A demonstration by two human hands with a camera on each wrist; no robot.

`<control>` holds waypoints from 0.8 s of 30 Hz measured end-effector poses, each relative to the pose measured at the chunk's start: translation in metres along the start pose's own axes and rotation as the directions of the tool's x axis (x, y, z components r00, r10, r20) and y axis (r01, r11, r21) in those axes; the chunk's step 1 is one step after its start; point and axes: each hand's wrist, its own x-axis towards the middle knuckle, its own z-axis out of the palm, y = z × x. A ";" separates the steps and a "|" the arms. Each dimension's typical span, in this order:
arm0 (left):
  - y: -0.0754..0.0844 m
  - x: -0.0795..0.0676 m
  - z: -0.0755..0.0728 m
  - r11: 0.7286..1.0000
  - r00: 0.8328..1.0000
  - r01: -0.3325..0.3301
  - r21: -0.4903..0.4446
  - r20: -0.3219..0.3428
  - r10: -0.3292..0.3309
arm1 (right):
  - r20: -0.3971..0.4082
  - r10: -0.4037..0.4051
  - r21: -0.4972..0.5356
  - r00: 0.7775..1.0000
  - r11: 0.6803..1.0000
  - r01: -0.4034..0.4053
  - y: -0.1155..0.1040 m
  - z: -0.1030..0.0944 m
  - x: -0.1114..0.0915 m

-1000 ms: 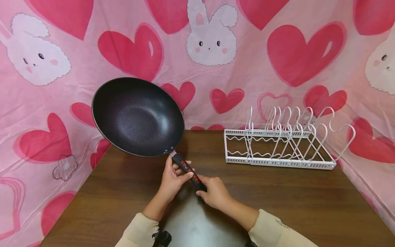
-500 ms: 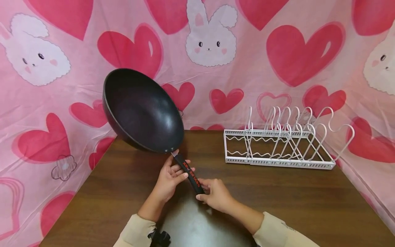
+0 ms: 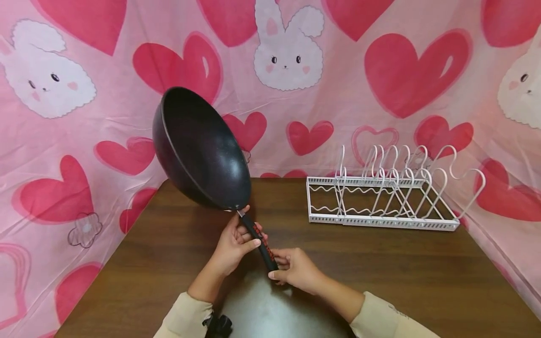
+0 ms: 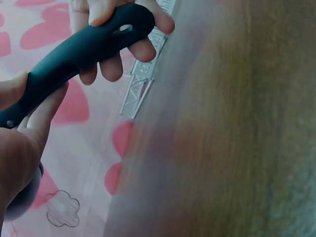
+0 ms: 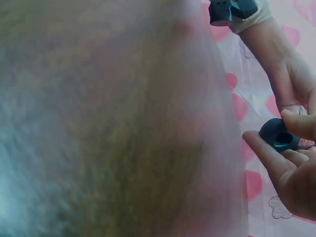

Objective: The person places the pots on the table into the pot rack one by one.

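Observation:
A deep black wok (image 3: 207, 150) is held up over the table, tilted steeply so its inside faces right. Its black handle (image 3: 261, 244) with red lettering slopes down toward the person. My left hand (image 3: 232, 246) grips the handle near the wok, thumb on one side and fingers on the other. At the handle's end, my right hand (image 3: 296, 270) pinches it between thumb and fingers. The left wrist view shows the handle (image 4: 89, 49) with its hanging hole, held by both hands. In the right wrist view the handle's end (image 5: 277, 134) lies between the right thumb and fingers.
A white metal pan rack (image 3: 382, 223) with several upright wire loops stands at the table's back right. The wooden table (image 3: 380, 277) reaches to a pink cloth backdrop (image 3: 287, 103) with hearts and rabbits.
The wok has turned about its handle, from facing mostly up and forward to facing right, its left side rising. The right hand has shifted slightly down and right with the handle's end.

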 end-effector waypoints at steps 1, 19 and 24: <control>0.001 0.000 0.002 1.000 1.000 0.007 0.011 -0.013 -0.007 | 0.000 -0.010 -0.028 1.000 1.000 0.010 0.000 -0.001 0.000; 0.009 0.009 0.010 0.987 0.991 0.071 0.141 -0.127 -0.053 | 0.056 0.074 0.279 0.996 0.956 -0.087 0.001 -0.004 0.006; 0.008 0.005 0.011 0.995 0.992 0.100 0.024 -0.084 -0.098 | 0.062 0.076 0.302 0.995 0.949 -0.092 0.001 -0.001 -0.001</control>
